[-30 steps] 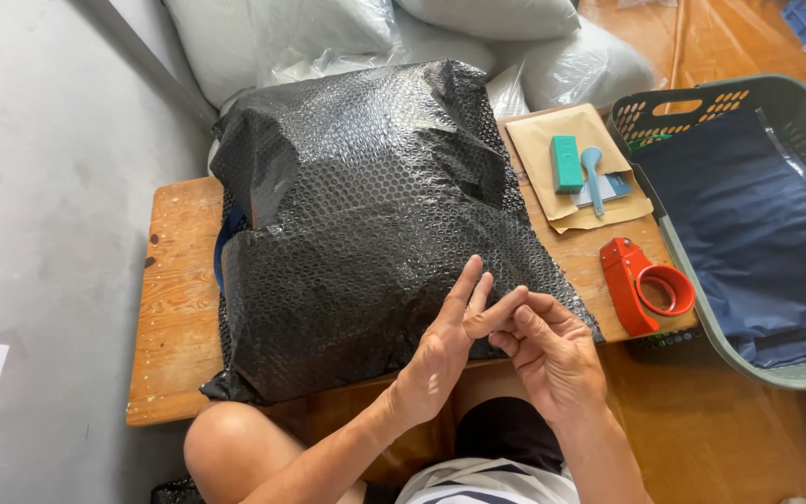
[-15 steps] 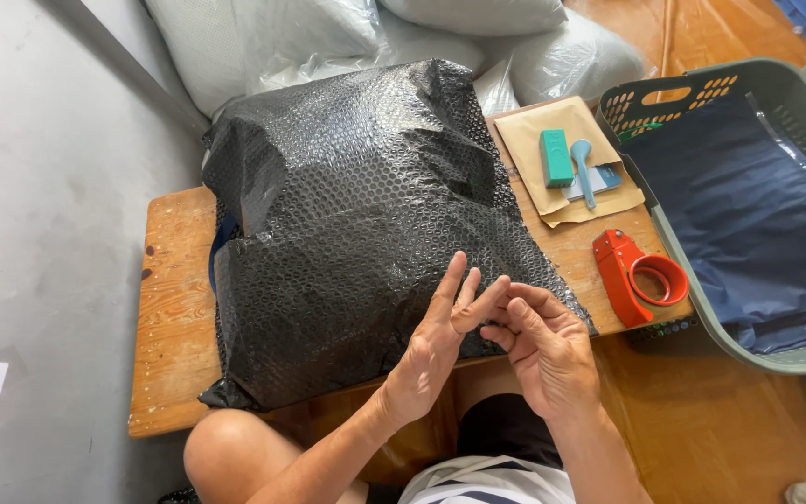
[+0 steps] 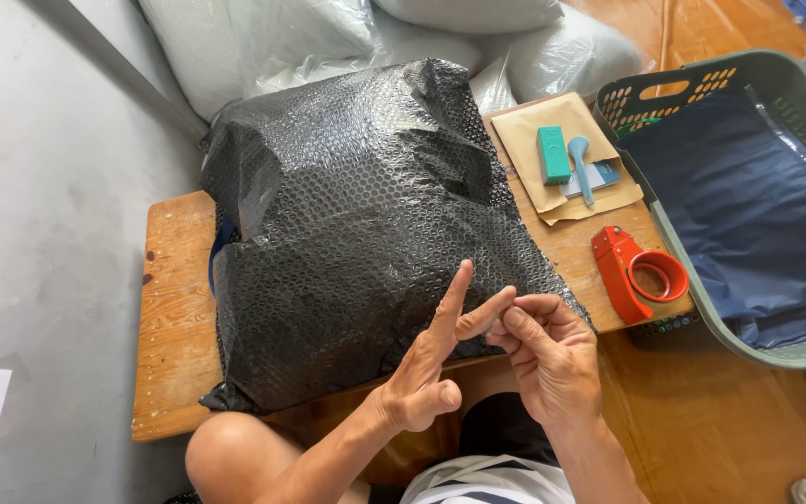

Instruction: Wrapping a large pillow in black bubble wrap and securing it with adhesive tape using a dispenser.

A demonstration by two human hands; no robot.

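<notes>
i see my right hand (image 3: 552, 359) with its grip pinched shut at the fingertips, thumb and forefinger pressed against the tip of a finger of my left hand (image 3: 431, 373); whether some small bit of tape or film sits in that pinch i cannot tell, it is too small to make out. my left hand has a released grip, two fingers (image 3: 454, 299) stretched upward and apart, the rest curled loosely, holding nothing i can see. both hands meet just over the near edge of the black bubble-wrap parcel (image 3: 356, 224), the left fingers lying across its lower right part. the parcel is bulky and crumpled, and it covers most of the wooden worktop (image 3: 174, 308), with bare boards showing on the left side and along the near edge. to the right of the parcel, on the worktop, lies a red tape dispenser (image 3: 632, 271), apart from my right hand and close to the worktop's right edge. beyond it sits a brown paper envelope (image 3: 538, 149) with a teal block (image 3: 553, 154) and a light blue utensil (image 3: 582, 168) on top of it, side by side. just right of the worktop stands a grey-green plastic basket (image 3: 683, 79) holding dark blue cloth (image 3: 748, 205). behind the parcel are pale plastic sacks (image 3: 282, 47) piled against it. my bare knee (image 3: 226, 457) shows below the worktop's near edge, above the grey floor (image 3: 39, 187) on the left.
</notes>
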